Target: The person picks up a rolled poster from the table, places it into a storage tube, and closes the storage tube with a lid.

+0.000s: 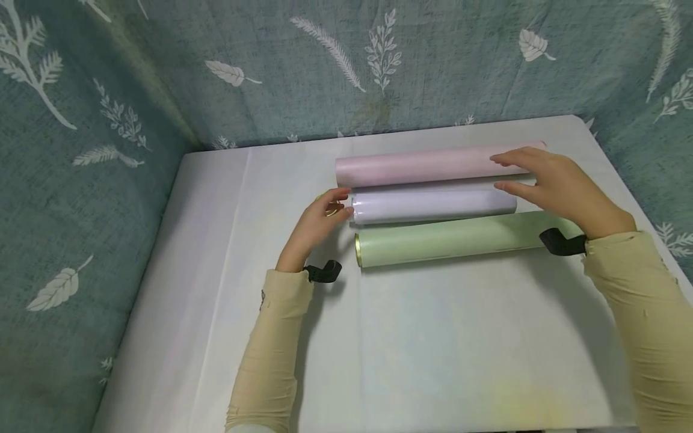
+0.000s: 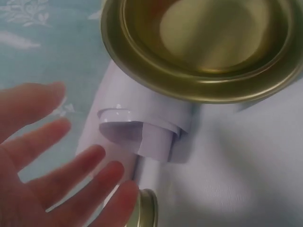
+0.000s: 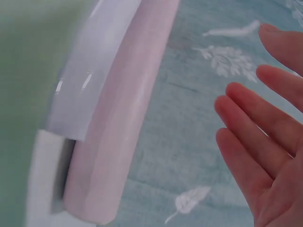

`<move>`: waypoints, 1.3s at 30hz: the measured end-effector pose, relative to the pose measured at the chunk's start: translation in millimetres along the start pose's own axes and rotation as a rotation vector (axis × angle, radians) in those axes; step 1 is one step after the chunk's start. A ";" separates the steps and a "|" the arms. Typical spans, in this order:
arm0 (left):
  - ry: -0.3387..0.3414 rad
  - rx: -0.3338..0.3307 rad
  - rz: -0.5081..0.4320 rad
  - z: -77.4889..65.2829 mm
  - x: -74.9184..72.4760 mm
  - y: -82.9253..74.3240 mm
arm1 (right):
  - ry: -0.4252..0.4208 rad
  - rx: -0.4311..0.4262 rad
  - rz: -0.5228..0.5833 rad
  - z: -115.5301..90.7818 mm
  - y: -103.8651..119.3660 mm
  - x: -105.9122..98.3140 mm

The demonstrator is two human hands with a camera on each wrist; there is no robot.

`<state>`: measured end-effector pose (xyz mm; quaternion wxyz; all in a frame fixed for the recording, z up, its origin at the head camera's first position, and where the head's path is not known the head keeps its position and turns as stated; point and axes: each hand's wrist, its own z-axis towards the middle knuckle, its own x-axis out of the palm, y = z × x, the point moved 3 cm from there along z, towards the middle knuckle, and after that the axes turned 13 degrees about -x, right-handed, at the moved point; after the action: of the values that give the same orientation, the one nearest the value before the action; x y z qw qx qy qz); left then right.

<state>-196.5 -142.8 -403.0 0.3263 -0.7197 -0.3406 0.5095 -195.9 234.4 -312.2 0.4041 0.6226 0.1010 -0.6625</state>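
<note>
A rolled-up glossy lavender sheet (image 1: 433, 207) lies between a pink tube (image 1: 422, 166) and a green tube (image 1: 455, 240). Beside the roll's left end is my left hand (image 1: 316, 219), fingers spread and holding nothing. Loose layers show at that end of the lavender roll (image 2: 142, 130) in the left wrist view. A small gold-coloured rim (image 2: 149, 208) stands low there, partly behind the fingers. Over the right part of the pink tube hovers my right hand (image 1: 563, 183), its fingers extended. The right wrist view shows nothing in the right hand (image 3: 270, 146).
The three rolls lie side by side on a white-covered table (image 1: 433, 349). A gold rim (image 1: 358, 250) edges the green tube's left end. Green leaf-patterned cloth (image 1: 303, 78) hangs behind the table and at its sides.
</note>
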 end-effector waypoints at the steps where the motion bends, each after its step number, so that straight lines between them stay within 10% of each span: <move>1: 0.006 -0.005 -0.007 1.5 1.0 1.3 | 0.017 -0.019 -0.008 6.8 -0.9 0.3; 19: -0.006 0.041 0.134 13.8 20.3 12.5 | 0.380 -0.036 -0.053 96.8 -23.4 34.8; 39: -0.033 -0.051 0.076 13.0 13.2 18.2 | 0.563 0.109 -0.017 135.6 -44.4 70.9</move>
<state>-202.8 -140.5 -428.1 0.2824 -0.7318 -0.3311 0.5245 -318.8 148.0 -365.2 0.3204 0.8021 0.1786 -0.4712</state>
